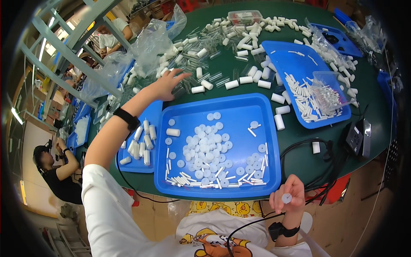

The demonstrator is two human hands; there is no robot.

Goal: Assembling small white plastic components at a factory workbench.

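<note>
My left hand [169, 83] reaches out past the far-left corner of a blue tray [161, 171]. Its fingers are spread over a pile of clear tubes [220, 79] and white cylinders [198, 89]; whether the fingertips touch any is not clear. Nothing shows in its grasp. Close to the tray's near right corner, my right hand [293, 192] pinches a small translucent white disc [287, 198], its face turned up. More such discs [205, 147] are heaped in the tray, with thin white sticks [182, 177] along its near and side edges.
A smaller blue tray [117, 162] holds white cylinders at left. Far right, another blue tray [295, 68] contains white sticks and a clear box [332, 90]. Black cables [299, 143] and a black box [354, 137] lie at right. A person [58, 171] sits at far left.
</note>
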